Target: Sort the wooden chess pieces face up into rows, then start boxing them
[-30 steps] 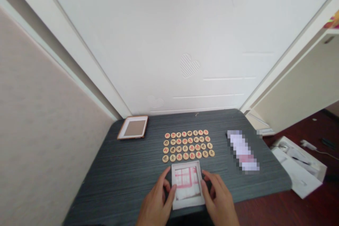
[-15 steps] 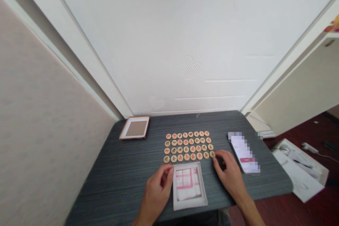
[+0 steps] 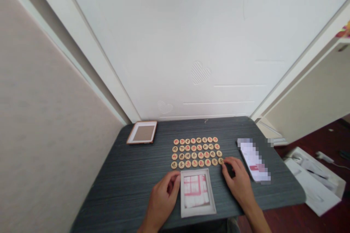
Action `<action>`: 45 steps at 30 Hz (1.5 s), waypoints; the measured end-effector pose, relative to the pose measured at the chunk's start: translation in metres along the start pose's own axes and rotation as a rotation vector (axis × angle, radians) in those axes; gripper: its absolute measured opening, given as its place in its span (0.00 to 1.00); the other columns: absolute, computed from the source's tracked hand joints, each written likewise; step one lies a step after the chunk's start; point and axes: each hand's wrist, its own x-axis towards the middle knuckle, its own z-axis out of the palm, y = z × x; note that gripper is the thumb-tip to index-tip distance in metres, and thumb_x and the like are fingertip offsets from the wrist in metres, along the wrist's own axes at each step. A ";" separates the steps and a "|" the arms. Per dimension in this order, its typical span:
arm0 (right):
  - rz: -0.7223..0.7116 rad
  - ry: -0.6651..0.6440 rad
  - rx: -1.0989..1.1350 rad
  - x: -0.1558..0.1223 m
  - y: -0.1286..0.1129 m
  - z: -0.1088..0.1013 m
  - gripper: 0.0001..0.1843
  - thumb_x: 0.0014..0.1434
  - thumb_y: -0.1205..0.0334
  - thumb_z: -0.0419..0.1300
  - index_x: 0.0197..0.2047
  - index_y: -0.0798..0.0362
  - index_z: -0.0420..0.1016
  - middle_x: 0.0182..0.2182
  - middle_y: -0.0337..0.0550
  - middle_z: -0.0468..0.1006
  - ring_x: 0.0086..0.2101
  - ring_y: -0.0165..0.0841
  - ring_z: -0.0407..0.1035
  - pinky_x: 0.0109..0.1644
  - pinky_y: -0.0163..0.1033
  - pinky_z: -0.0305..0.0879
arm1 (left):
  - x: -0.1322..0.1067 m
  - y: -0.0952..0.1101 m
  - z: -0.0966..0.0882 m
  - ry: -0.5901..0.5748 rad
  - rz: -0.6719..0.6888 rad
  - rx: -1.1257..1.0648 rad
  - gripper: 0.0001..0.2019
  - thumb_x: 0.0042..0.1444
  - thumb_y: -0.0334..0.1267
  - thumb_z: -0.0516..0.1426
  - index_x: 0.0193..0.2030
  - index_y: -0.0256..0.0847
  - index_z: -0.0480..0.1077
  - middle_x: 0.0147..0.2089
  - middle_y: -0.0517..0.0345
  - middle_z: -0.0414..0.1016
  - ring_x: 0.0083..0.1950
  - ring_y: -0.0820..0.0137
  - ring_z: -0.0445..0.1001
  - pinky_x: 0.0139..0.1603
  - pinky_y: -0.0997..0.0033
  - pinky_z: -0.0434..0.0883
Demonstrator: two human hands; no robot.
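Observation:
Round wooden Chinese chess pieces (image 3: 194, 163) with red and black characters lie flat in several straight rows on the dark table. My right hand (image 3: 238, 178) is at the right end of the nearest row, thumb and index finger closed at the edge of the last chess piece (image 3: 221, 161). Below the rows sits a shallow white box (image 3: 198, 212), with a folded white and pink sheet (image 3: 194, 189) inside. My left hand (image 3: 165, 193) is curled at the box's upper left corner, its thumb and index fingertips against the rim.
A brown-edged box lid (image 3: 142, 133) lies at the table's back left. On the right is a phone (image 3: 253, 162) with its screen lit, partly pixelated. A white wall panel (image 3: 175, 43) rises behind the dark table (image 3: 117, 178). An opened white box (image 3: 314, 178) is on the floor at right.
The whole view has shifted slightly, so everything appears a little lower and further right. Both hands keep almost the same pose, and the rows of pieces look unchanged.

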 end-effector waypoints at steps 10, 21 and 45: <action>-0.033 0.014 0.004 0.002 0.000 0.000 0.10 0.67 0.56 0.56 0.47 0.49 0.75 0.44 0.49 0.77 0.45 0.41 0.73 0.50 0.48 0.73 | 0.106 -0.001 -0.028 0.004 -0.071 0.159 0.12 0.63 0.46 0.55 0.46 0.44 0.74 0.42 0.56 0.81 0.38 0.68 0.77 0.40 0.70 0.70; -0.012 0.052 0.060 0.002 -0.009 -0.006 0.10 0.68 0.59 0.55 0.47 0.49 0.76 0.43 0.48 0.78 0.44 0.39 0.74 0.49 0.45 0.73 | 0.117 -0.027 -0.019 0.001 -0.173 0.283 0.15 0.62 0.50 0.55 0.45 0.43 0.74 0.42 0.54 0.80 0.42 0.64 0.78 0.40 0.70 0.68; 0.001 0.048 0.099 0.003 -0.007 -0.007 0.10 0.68 0.59 0.54 0.46 0.49 0.76 0.42 0.48 0.78 0.43 0.39 0.74 0.46 0.44 0.74 | 0.110 -0.022 -0.037 0.046 -0.126 0.231 0.18 0.57 0.52 0.58 0.47 0.42 0.75 0.44 0.52 0.79 0.37 0.66 0.78 0.41 0.67 0.73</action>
